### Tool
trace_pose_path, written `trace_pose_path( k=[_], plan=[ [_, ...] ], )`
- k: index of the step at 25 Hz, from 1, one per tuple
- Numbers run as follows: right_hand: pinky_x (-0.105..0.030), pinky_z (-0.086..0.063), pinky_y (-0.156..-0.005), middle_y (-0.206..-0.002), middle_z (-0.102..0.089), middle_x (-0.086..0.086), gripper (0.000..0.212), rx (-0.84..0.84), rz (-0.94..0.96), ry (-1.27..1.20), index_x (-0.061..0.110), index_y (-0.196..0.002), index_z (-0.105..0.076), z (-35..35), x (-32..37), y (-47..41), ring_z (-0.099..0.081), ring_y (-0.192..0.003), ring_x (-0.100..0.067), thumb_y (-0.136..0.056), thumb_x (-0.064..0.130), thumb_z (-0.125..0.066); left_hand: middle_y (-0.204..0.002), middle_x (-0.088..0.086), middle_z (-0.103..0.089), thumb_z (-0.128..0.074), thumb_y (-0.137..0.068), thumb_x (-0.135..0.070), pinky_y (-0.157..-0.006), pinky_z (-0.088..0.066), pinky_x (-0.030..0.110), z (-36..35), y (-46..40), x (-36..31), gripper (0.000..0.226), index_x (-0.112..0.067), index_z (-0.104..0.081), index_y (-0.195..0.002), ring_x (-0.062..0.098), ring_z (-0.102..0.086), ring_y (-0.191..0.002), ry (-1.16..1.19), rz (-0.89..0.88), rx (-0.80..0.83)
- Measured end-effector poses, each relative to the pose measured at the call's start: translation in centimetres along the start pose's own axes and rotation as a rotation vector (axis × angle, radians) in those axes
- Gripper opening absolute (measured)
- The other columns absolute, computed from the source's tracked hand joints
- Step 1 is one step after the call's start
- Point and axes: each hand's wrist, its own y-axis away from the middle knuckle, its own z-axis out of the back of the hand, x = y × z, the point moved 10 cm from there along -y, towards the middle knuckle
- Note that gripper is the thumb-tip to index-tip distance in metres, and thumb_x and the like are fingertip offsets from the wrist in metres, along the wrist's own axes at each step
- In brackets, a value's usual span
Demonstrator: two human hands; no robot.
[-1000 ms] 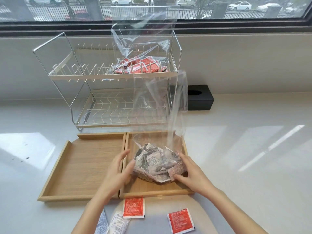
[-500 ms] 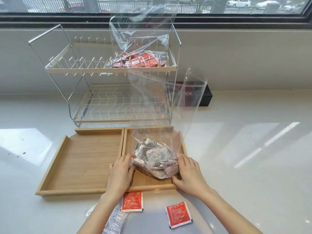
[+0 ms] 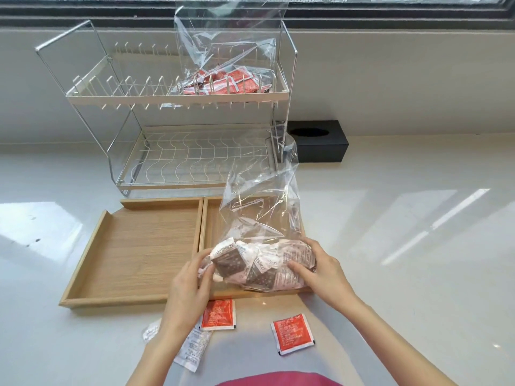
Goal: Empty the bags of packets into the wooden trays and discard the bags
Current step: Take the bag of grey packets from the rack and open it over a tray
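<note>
Garment: pink cloth (image 3: 274,379) at the bottom edge of the frame, centre.
White packets: two pale sachets (image 3: 192,348) flat on the counter at lower left of centre, partly hidden under the left forearm.
Red packets, loose: one red sachet (image 3: 218,314) just below the trays' front edge; a second red sachet (image 3: 293,333) lower right of it, the two apart.
Counter: glossy white surface (image 3: 404,274) with window reflections at right and left.
Left hand: left hand (image 3: 189,285) at centre, fingers curled and pinching the left end of the filled bag.
Right hand: right hand (image 3: 320,267) right of centre, fingers spread and pressed over the bag's right end, holding it.
Bag of packets: clear plastic bag (image 3: 259,215) with grey-and-white sachets (image 3: 250,263) bunched at its near end, lying over the right tray; its open end rises toward the rack and screens the tray floor behind it.
Right wooden tray: right tray (image 3: 211,227), mostly covered by the bag and hands.
Left wooden tray: left tray (image 3: 139,246), touching the right tray side by side, left of centre.
Dish rack: two-tier wire rack (image 3: 172,112) behind the trays, upper centre.
Second bag: clear bag of red sachets (image 3: 228,82) on the rack's top tier, its open top standing up against the window.
Black box: black box (image 3: 317,140) with an oval opening, right of the rack, by the wall.
</note>
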Motion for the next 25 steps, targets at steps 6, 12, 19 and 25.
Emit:
trace_pose_path(
  k=[6,12,19,25],
  plan=[
    [-0.026,-0.045,-0.087,-0.127,-0.05,0.0,0.07,0.09,-0.023,-0.007,0.028,-0.139,-0.027,-0.4,-1.1,1.5,-0.056,-0.088,-0.006,-0.079,0.032,-0.065,-0.087,-0.004,-0.061,-0.056,-0.085,-0.016,-0.063,-0.042,0.01,-0.3,1.9,1.3,0.043,-0.032,-0.046,-0.124,0.009,-0.057,-0.065,0.075,0.134,0.034],
    [-0.01,-0.044,-0.071,-0.083,-0.064,0.002,0.061,0.017,-0.04,-0.069,0.032,-0.132,-0.042,0.7,-1.9,2.5,-0.061,-0.079,-0.006,-0.078,0.017,-0.066,-0.083,-0.01,-0.061,-0.06,-0.081,-0.006,-0.064,-0.039,0.002,-0.6,2.0,2.3,0.049,-0.021,-0.049,-0.126,0.011,-0.059,-0.079,-0.015,0.129,0.146],
    [-0.006,-0.043,-0.063,-0.069,-0.059,0.001,0.033,-0.061,0.009,-0.139,0.027,-0.112,-0.057,2.3,1.3,2.0,-0.058,-0.06,0.001,-0.08,0.019,-0.066,-0.053,-0.019,-0.061,-0.062,-0.081,-0.013,-0.059,-0.038,-0.001,5.0,1.8,-0.8,0.016,-0.018,-0.068,-0.094,-0.019,-0.055,-0.062,-0.048,0.068,-0.067],
    [-0.032,-0.049,-0.063,-0.059,-0.055,-0.007,0.023,-0.156,0.094,-0.21,0.04,-0.087,-0.057,5.4,4.9,1.5,-0.054,-0.048,-0.008,-0.079,0.021,-0.067,-0.074,-0.026,-0.066,-0.061,-0.081,-0.022,-0.055,-0.045,0.01,7.2,2.3,-1.9,0.019,-0.037,-0.062,-0.092,0.002,-0.058,-0.048,0.055,0.061,-0.182]
  ],
)
